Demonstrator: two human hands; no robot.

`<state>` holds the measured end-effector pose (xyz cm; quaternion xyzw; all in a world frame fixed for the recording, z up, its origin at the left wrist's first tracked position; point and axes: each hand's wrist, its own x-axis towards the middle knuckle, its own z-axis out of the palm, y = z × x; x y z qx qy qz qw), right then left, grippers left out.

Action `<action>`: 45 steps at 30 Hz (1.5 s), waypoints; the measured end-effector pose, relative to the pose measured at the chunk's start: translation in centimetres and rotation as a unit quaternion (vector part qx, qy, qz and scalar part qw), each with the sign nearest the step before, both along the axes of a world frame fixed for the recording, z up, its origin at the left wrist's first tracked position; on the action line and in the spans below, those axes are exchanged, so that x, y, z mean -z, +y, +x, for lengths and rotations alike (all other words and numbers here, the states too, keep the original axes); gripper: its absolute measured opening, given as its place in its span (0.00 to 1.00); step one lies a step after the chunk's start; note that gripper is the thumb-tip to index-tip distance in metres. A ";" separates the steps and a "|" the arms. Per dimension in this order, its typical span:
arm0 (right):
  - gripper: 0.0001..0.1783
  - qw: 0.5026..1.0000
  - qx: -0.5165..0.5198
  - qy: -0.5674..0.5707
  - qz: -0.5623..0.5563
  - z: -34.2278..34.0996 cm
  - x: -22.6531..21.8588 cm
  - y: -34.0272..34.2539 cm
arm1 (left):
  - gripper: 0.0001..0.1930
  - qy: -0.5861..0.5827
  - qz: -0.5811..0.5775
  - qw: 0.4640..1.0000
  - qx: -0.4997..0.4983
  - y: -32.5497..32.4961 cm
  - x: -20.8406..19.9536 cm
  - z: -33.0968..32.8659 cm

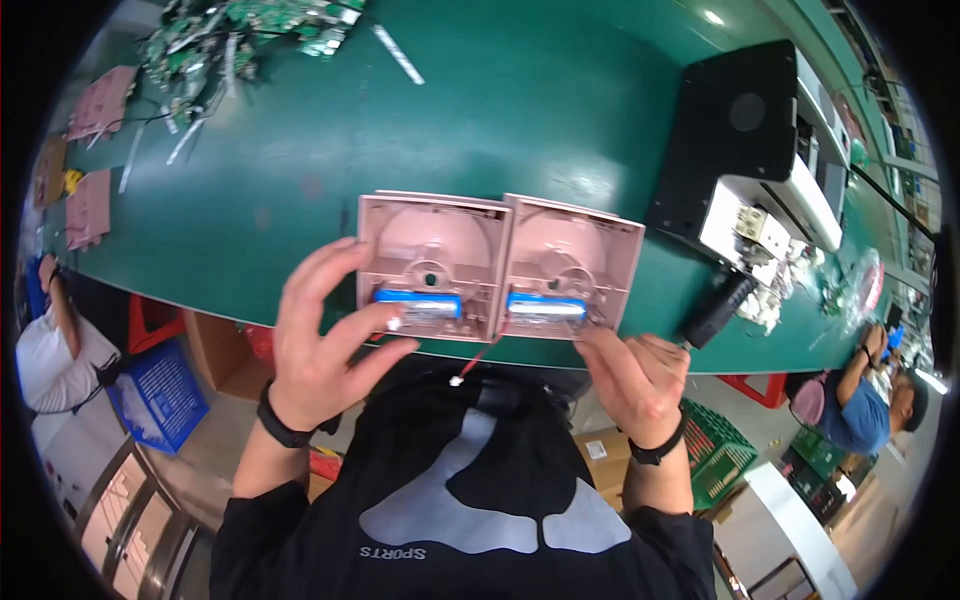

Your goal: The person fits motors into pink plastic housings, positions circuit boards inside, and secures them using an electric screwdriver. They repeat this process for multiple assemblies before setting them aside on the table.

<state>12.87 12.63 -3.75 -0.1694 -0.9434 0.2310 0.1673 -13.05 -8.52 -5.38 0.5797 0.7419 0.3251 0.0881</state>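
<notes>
Two pink plastic housings point(431, 225) point(625, 250) lie side by side at the table's near edge, their hollow insides facing up. Each has a blue-wrapped cylindrical battery point(430, 303) point(546, 308) across its near part. My left hand point(325, 340) is open over the left housing's near-left corner; its fingers are spread, with one fingertip by the battery's left end and a small white piece. My right hand point(637, 385) is closed, fingertips together at the right housing's near-right corner; what they pinch is hidden. A red wire with a white connector point(457, 381) hangs between the housings over the edge.
Green circuit boards point(230, 45) are heaped at the far left, with silvery strips nearby. More pink housings point(88, 208) stand at the left rim. A black box-shaped machine point(735, 130) and a black-handled tool point(722, 308) are on the right. People sit at both sides.
</notes>
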 end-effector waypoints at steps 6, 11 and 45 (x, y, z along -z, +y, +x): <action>0.13 1.000 0.012 0.008 0.018 -0.1 0.5 -0.4 | 0.19 0.024 0.014 1.000 0.002 0.3 -0.4 0.8; 0.13 0.999 0.032 0.023 0.029 -0.2 0.7 -0.8 | 0.16 0.046 0.015 0.999 0.015 1.1 -1.5 2.0; 0.11 0.988 0.128 0.034 0.076 6.4 1.4 -0.7 | 0.12 0.059 0.114 0.984 0.125 6.4 -0.5 5.6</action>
